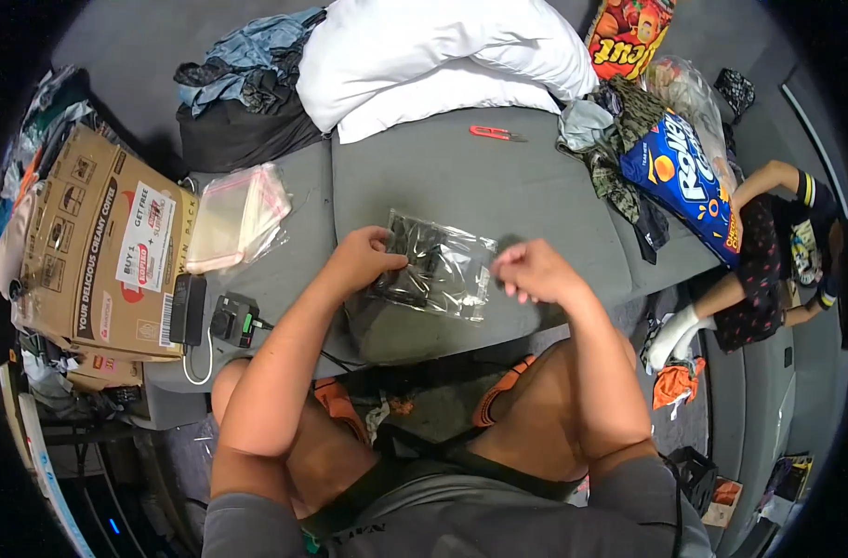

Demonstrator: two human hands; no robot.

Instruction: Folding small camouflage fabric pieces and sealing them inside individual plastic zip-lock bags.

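Observation:
A clear plastic bag [459, 268] with something dark in its left half lies on the grey cushion [410, 167] in front of me. My left hand [365, 259] grips the bag's left edge between thumb and fingers. At the opposite edge is my right hand [535, 272], blurred, its fingers partly curled; whether it pinches the plastic is unclear. To the left, a stack of clear flat bags with pinkish edges [239, 223] rests on the seat. Red-handled thread snips [497, 133] lie farther back, towards the white pillow [438, 70].
A cardboard box [110, 244], a black power adapter [188, 310] and a small dark device [234, 321] with a cable stand left. Right are crumpled clothes [605, 153], a blue snack bag [682, 181] and a seated person [752, 272]. Dark cloth [250, 139] is heaped behind.

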